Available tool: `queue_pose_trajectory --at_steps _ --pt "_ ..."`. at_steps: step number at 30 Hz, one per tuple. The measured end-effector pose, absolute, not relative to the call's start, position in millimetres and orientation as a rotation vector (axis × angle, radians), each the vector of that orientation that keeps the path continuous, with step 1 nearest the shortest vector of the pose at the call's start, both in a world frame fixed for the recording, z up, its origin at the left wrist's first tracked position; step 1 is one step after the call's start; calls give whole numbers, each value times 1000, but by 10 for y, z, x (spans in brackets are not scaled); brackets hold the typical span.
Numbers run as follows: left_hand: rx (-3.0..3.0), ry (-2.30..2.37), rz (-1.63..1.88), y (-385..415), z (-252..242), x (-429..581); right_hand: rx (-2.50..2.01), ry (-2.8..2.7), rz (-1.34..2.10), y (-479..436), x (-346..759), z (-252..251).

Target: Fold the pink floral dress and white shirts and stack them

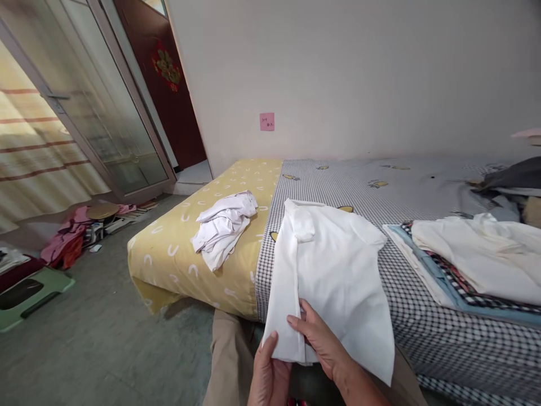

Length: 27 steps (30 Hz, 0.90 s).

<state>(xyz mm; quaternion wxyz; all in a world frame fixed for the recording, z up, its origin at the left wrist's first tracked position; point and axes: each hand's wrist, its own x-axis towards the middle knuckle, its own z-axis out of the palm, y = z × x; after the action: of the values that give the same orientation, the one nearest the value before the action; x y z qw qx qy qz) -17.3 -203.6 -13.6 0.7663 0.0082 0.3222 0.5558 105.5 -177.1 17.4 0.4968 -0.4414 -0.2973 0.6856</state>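
Observation:
A white short-sleeved shirt (338,270) lies spread on the checked bedding, collar away from me, its lower end hanging over the bed's edge above my lap. My left hand (270,366) grips the bottom left corner of the shirt, thumb on top and fingers underneath. Along the front button strip, my right hand (319,335) pinches the cloth a little above the hem. A crumpled white garment (226,223) rests on the yellow cover to the left. To the right is a stack of folded clothes (448,270) with a cream garment (477,254) on top.
The bed carries a yellow cover (169,259) and a grey checked sheet (448,344). A pink note (267,122) is stuck to the wall. On the floor at left stand a green stool (38,293) and a pile of clothes and books (80,231). Dark clothes (515,175) lie far right.

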Motion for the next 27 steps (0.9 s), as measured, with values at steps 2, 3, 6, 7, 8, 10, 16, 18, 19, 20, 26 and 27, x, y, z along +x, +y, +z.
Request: queue_pose_trajectory --at_steps 2,3,6,7,8,10,16,18,19,20,26,27 --pt "14 726 1196 -2094 -150 -199 -1048 -666 1656 -1848 997 96" --pt "16 736 1193 -2119 -145 -207 -1046 -636 1649 -1874 970 66" --pt "30 766 1208 -2163 -99 -210 -1082 -612 1588 -1901 921 -8" --pt "59 786 1226 -2167 -85 -205 -1118 -639 1547 -1896 918 -35" --pt "100 814 1250 -2168 -79 -201 -1168 -676 1493 -1886 920 -66" --pt "209 910 1312 -2166 -96 -196 -1282 -760 1362 -1861 939 -138" --pt "567 1301 1412 -2164 -265 -252 -1360 -846 1276 -1836 974 -275" --pt "580 1328 1419 -2152 -279 -271 -1341 -826 1316 -1850 974 -261" --pt "552 1322 1413 -2144 -272 -276 -1332 -817 1333 -1859 976 -247" --pt "507 1302 1395 -2137 -256 -277 -1319 -804 1352 -1869 980 -231" --pt "499 1081 1168 -2213 -169 -224 -1114 -619 1566 -1899 1025 -161" --pt "560 1058 1141 -2247 -181 -215 -1091 -606 1583 -1900 1030 -151"
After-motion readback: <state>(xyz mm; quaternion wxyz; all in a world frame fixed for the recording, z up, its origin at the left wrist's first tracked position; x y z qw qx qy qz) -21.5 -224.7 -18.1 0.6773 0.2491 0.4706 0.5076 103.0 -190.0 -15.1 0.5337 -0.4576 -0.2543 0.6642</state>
